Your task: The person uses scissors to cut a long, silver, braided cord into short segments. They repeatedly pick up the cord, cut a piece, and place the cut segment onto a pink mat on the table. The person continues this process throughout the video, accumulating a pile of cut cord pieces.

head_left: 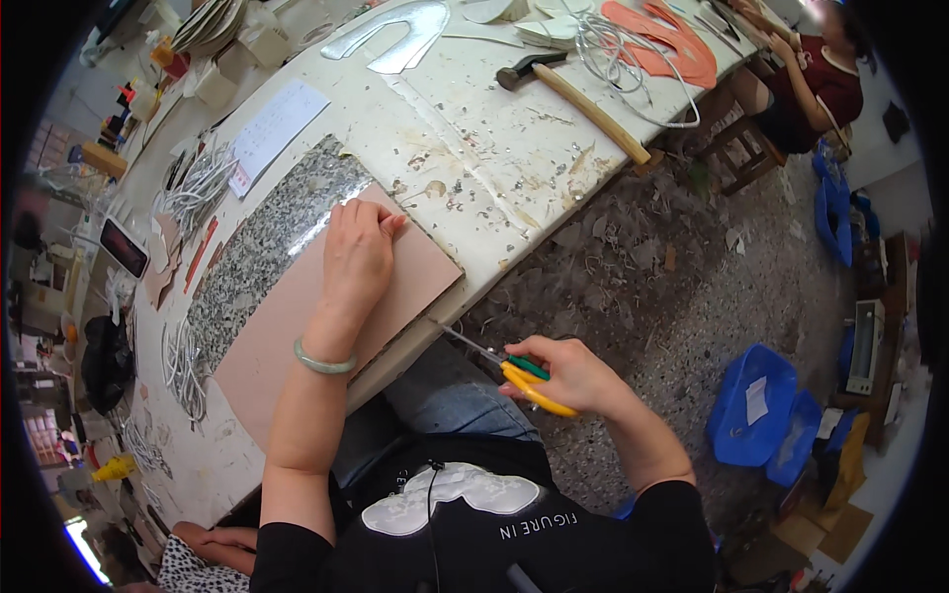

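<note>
My left hand point(358, 252) rests on a pinkish-beige sheet point(267, 346), its fingers curled in. Whether anything sits inside those fingers is hidden. The sheet lies partly over a speckled grey granite slab point(262, 232) and reaches the table's near edge. Just off that edge, my right hand point(575, 376) grips a pair of scissors point(524, 381) with yellow and green handles. Their blades point toward the table edge by the sheet's near side. A pale green bangle point(324, 360) circles my left wrist.
A wooden-handled hammer point(593, 114) lies across the far table. Near it are coiled white cord point(618, 59), orange pieces point(682, 49) and a silver curved piece point(415, 30). Paper point(277, 133) and a phone point(124, 247) lie left. Blue bins point(756, 405) stand right; a person point(825, 84) sits far right.
</note>
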The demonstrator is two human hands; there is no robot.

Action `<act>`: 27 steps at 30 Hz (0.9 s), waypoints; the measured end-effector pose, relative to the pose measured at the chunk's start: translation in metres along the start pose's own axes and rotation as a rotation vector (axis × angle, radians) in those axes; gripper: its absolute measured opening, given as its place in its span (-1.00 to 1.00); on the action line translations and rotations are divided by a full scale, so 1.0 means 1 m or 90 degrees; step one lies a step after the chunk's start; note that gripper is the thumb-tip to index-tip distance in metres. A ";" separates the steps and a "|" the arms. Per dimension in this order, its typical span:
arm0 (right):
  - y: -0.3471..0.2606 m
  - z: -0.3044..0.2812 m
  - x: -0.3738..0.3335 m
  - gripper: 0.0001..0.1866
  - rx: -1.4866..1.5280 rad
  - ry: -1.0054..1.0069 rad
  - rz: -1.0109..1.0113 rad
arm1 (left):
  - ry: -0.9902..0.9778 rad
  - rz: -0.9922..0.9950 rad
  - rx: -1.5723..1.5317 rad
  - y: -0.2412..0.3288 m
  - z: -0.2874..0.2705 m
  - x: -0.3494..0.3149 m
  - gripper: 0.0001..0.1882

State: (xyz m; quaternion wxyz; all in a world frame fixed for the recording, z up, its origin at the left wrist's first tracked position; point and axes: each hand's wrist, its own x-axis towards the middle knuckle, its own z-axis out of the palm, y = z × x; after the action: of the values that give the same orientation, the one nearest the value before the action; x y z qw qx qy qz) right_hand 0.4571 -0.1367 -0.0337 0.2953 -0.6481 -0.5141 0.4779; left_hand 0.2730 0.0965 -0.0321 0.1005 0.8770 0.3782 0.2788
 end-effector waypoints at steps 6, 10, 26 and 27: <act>0.013 -0.017 -0.017 -0.53 0.252 0.140 0.162 | -0.061 -0.015 -0.238 0.018 -0.002 -0.007 -0.87; 0.020 0.024 -0.014 -0.50 0.248 -0.012 0.070 | -0.159 0.062 -0.258 0.056 -0.010 -0.006 -0.87; 0.010 0.004 0.024 -0.54 0.419 -0.082 0.111 | 0.017 -0.073 -0.290 0.029 -0.053 -0.013 -0.70; 0.011 -0.002 0.028 -0.54 0.456 -0.081 0.135 | 0.026 -0.113 -0.292 0.025 -0.059 -0.022 -0.71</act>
State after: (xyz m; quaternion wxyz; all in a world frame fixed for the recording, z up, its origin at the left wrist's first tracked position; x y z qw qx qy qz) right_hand 0.4641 -0.1134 -0.0515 0.4195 -0.5227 -0.2619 0.6945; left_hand 0.2424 0.0611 0.0171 0.3134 0.7887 0.3828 0.3649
